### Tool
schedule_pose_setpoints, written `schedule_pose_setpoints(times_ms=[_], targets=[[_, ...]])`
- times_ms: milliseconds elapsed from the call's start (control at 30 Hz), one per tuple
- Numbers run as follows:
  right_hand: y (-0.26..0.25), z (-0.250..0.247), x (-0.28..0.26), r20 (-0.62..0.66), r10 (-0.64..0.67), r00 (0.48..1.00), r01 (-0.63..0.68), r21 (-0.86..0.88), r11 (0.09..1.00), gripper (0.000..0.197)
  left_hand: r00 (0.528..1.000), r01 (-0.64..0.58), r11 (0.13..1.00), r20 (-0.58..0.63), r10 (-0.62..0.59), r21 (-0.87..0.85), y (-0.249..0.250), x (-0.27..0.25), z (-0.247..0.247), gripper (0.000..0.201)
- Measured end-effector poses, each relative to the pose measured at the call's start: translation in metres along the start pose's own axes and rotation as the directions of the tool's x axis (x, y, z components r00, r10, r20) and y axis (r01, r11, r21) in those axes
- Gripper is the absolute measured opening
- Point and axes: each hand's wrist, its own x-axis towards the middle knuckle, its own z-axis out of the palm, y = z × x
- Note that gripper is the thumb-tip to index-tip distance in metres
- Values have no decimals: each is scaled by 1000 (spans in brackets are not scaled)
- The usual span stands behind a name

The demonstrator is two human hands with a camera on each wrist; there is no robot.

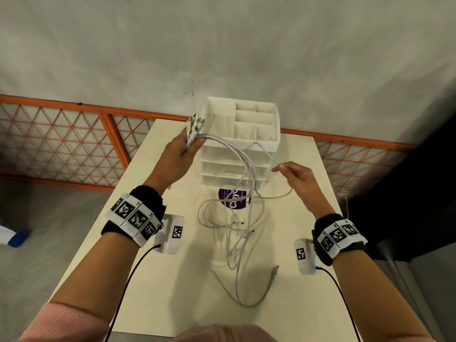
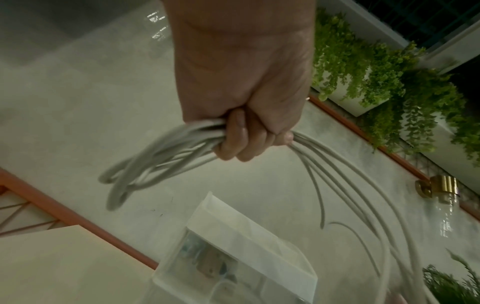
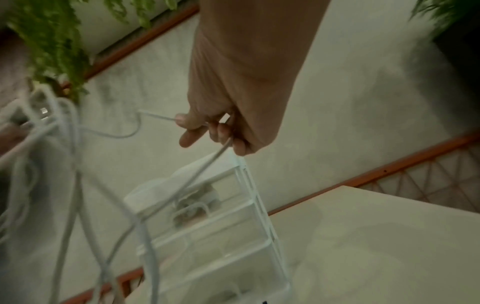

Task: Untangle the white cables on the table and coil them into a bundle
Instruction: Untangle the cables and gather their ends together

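Several white cables point(image 1: 237, 169) are gathered in my left hand point(image 1: 177, 156), fingers clenched around them just below their plug ends point(image 1: 195, 122), which stick up above my fist near the far-left corner of the table point(image 1: 158, 287). From there the strands arc down in front of the drawer organiser point(image 1: 246, 124) at the far edge and fall into a loose tangle point(image 1: 234, 230) on the middle of the tabletop, partly over a purple round sticker point(image 1: 233, 197). My right hand point(image 1: 298, 176) pinches one single strand between thumb and fingertips, held up to the right of the organiser, the other fingers loosely curled. The risk I see is in pulling this one strand: it runs back into the tangle, where the loops cross each other, and a firm tug could cinch a crossing into a knot rather than free it. A loop could also catch on a corner of the organiser, which looks light, and drag or tip it. One free connector point(image 1: 275, 269) lies toward the near-right part of the table; if the slack whips, it may slide off the edge and pull more cable after it. My left grip holds many strands at once, so any of them could slip out and undo the gathering.
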Motion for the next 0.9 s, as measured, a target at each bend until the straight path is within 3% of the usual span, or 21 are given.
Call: schedule_pose_setpoints(times_ms=[133,267,333,433,500,600,767,900], targets=[[19,-12,1,-48,34,998,-42,-166,985,14,999,-13,998,-48,16,59,-3,5,-1,22],[40,-24,10,-249,2,968,-108,-412,905,18,991,-33,999,-130,37,39,-7,9,1,27],[46,-33,9,-297,9,955,-148,-449,881,12,985,-31,999,-168,38,41,-9,11,-1,27],[50,-31,6,-283,155,947,-269,-428,863,32,983,-25,996,-181,41,90,-5,11,0,29],[44,-24,3,-315,236,919,-333,-305,892,40,978,-25,997,-204,40,73,-5,12,2,31],[26,-17,1,-248,287,925,-277,77,958,42,982,-12,997,-188,25,70,-8,11,6,39],[-28,-5,15,6,180,984,-172,328,929,52,997,-72,973,8,72,220,-11,-2,24,66],[-61,11,32,17,50,999,-52,430,901,52,983,-100,963,177,57,249,-12,-14,44,75]])
